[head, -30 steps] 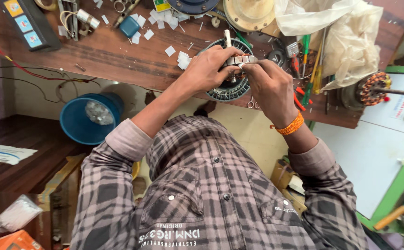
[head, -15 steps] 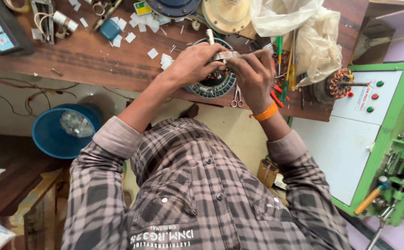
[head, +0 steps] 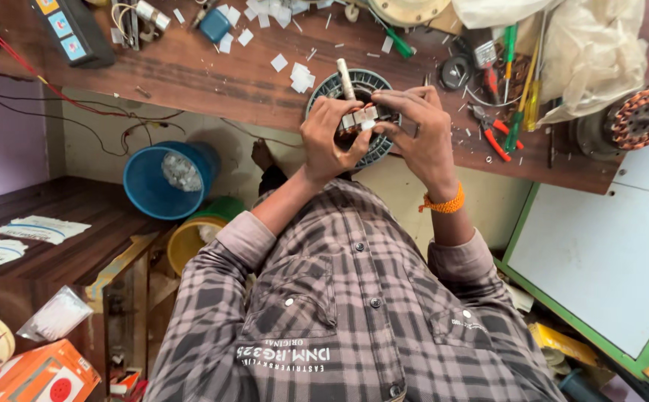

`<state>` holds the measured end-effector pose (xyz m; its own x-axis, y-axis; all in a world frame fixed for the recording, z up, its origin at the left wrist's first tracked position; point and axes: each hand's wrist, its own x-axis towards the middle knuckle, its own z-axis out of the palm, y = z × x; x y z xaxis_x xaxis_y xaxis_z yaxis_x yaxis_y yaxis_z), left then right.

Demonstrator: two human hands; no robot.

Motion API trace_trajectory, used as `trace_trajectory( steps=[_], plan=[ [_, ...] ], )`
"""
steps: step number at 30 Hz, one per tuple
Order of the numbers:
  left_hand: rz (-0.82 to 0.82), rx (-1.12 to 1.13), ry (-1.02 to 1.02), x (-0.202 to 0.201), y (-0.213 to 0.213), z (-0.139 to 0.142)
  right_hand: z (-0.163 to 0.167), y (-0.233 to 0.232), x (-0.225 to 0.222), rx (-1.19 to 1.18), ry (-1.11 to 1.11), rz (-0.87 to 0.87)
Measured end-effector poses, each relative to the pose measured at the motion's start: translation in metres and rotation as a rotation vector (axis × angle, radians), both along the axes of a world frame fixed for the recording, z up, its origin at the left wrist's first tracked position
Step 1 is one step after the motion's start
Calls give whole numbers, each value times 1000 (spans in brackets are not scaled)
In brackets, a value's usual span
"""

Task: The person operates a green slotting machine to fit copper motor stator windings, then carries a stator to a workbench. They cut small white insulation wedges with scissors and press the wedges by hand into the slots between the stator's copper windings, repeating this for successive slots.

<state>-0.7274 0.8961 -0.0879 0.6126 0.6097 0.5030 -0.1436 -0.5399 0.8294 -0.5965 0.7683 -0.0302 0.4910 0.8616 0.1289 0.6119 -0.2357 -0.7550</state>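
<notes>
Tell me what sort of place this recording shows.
Probably a small electrical motor repair workshop: a copper-wound motor core, screwdrivers on a cluttered wooden bench, and a round stator under both hands.

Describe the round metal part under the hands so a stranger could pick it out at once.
Start at the long brown wooden workbench across the top of the view. At its near edge, both hands, the left hand and the right hand, meet over a round grey slotted motor core. Unlike the copper-wound core at the far right, its slots look bare, and a pale stick rises from it.
</notes>
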Motion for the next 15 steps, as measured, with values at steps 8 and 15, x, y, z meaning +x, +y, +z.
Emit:
trace_trajectory(
  steps=[8,15],
  plan=[
    [-106,85,-105,12,3,-10,9,-13,-6,-17,16,-81],
    [-182,188,-152,21,9,-13,13,-21,-13,-26,55,-146]
  ],
)
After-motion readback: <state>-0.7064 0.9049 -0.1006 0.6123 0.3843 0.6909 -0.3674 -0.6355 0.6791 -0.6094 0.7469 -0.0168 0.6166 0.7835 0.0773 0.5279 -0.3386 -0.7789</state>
